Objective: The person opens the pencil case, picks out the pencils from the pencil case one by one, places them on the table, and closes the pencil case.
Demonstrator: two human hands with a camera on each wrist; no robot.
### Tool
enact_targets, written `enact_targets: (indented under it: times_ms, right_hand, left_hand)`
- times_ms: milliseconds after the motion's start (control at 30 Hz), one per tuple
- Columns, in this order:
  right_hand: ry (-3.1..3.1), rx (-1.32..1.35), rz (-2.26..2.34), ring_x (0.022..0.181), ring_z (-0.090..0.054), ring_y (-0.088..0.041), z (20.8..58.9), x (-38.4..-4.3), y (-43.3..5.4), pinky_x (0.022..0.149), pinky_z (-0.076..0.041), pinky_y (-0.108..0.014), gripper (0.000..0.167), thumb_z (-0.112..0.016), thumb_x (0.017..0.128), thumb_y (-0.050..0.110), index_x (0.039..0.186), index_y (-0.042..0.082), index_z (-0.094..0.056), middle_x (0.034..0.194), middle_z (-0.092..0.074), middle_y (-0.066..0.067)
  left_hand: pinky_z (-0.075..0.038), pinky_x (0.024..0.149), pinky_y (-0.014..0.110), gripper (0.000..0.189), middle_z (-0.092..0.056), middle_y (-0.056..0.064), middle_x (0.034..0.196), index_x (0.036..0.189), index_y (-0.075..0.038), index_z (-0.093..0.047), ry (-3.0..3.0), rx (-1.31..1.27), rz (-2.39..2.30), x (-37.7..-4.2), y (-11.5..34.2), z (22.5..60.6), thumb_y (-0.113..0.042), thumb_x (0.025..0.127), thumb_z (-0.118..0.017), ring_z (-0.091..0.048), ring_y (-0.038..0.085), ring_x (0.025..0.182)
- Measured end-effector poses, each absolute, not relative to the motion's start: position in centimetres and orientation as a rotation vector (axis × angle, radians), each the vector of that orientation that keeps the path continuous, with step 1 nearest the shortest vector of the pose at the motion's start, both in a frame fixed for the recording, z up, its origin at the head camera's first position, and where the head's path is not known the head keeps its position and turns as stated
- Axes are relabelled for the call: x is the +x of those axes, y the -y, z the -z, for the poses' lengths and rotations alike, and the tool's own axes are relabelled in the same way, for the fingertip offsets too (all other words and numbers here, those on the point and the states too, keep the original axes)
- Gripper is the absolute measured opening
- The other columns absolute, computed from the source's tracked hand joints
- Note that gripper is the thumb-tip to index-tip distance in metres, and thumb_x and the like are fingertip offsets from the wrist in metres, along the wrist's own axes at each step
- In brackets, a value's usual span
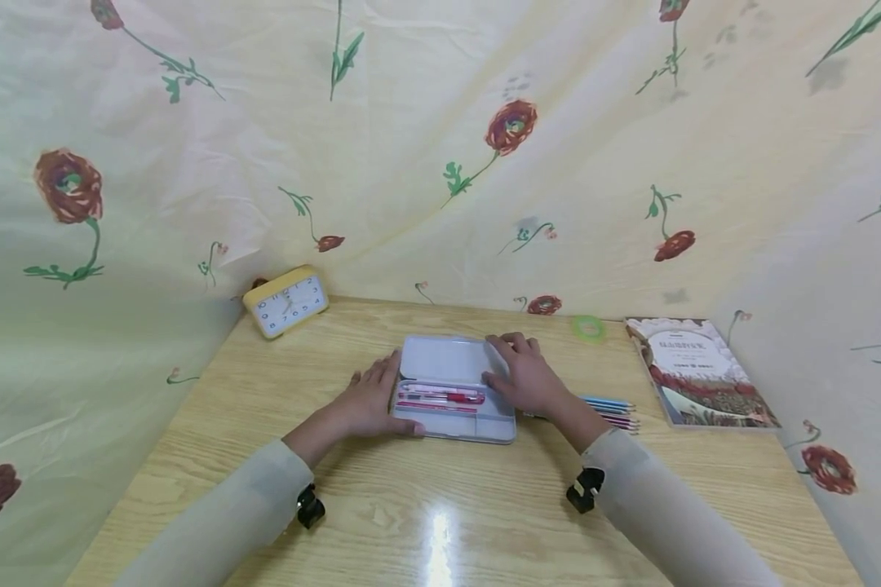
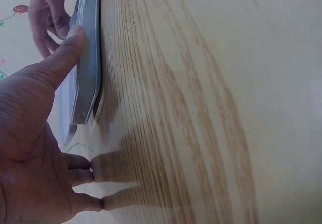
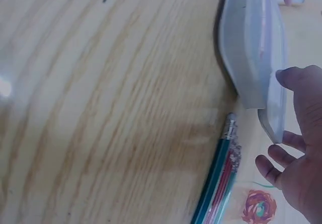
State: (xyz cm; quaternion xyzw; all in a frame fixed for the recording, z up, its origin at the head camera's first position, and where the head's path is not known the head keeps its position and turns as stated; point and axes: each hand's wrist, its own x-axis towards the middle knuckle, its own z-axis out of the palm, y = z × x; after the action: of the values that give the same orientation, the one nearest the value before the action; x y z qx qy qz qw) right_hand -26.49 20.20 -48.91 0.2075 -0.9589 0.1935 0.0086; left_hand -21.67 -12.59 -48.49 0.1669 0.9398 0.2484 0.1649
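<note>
A pale grey pencil case (image 1: pixel 440 424) lies open on the table, its lid (image 1: pixel 440 359) folded back to the far side. In its tray are a red-capped pen (image 1: pixel 464 398) and other slim red and white pens or pencils. My left hand (image 1: pixel 374 403) rests at the left end, thumb on the near corner; in the left wrist view its other fingertips (image 2: pixel 98 204) touch the table. At the lid's right end, my right hand (image 1: pixel 532 381) pinches the edge, thumb (image 3: pixel 288 78) on the inner face and fingers behind.
Several pencils (image 1: pixel 609 408) lie just right of the case, partly behind my right forearm. A yellow alarm clock (image 1: pixel 289 303) stands at the back left. A book (image 1: pixel 697 367) lies at the right, with a round green item (image 1: pixel 588 328) near the flowered curtain (image 1: pixel 396 163).
</note>
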Motion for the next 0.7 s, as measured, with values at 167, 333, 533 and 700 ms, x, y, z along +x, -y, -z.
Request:
enact_targets:
  times_ms: [167, 333, 533, 700]
  right_hand:
    - [2.88, 0.628, -0.703, 0.131, -0.05, -0.049, 47.6, -25.7, -20.2, 0.101, -0.059, -0.063, 0.071, -0.076, 0.105, 0.032, 0.166, 0.009, -0.048, 0.154, -0.05, -0.025]
    - [2.746, 0.737, -0.71, 0.123, -0.052, -0.042, 46.4, -24.5, -20.4, 0.098, -0.055, -0.056, 0.062, -0.079, 0.102, 0.027, 0.156, 0.003, -0.06, 0.14, -0.052, -0.022]
    - [2.694, 0.977, -0.606, 0.102, -0.054, -0.025, 46.0, -22.4, -20.1, 0.083, -0.048, -0.04, 0.042, -0.083, 0.1, 0.032, 0.134, 0.009, -0.077, 0.119, -0.064, -0.008]
    - [2.766, 1.131, -0.442, 0.107, -0.061, -0.025, 46.6, -21.3, -18.9, 0.086, -0.057, -0.048, 0.049, -0.078, 0.102, 0.045, 0.137, 0.012, -0.075, 0.124, -0.068, -0.008]
  left_hand:
    - [-0.009, 0.139, 0.07, 0.148, -0.013, 0.027, 0.184, 0.177, -0.007, 0.008, -2.69, 0.466, -0.731, -21.5, 12.6, 48.5, -0.069, 0.084, -0.088, -0.017, 0.044, 0.172]
    - [-0.009, 0.139, 0.07, 0.147, -0.016, 0.029, 0.183, 0.177, -0.005, 0.006, -2.696, 0.465, -0.756, -21.4, 12.6, 48.3, -0.067, 0.084, -0.09, -0.019, 0.047, 0.171]
    - [-0.011, 0.139, 0.069, 0.145, -0.018, 0.03, 0.182, 0.178, -0.006, 0.003, -2.716, 0.459, -0.741, -21.1, 12.5, 48.4, -0.067, 0.084, -0.09, -0.021, 0.048, 0.17]
    - [-0.018, 0.137, 0.07, 0.145, -0.026, 0.028, 0.181, 0.179, -0.011, 0.0, -2.754, 0.442, -0.743, -20.9, 12.3, 48.5, -0.067, 0.082, -0.091, -0.028, 0.046, 0.168]
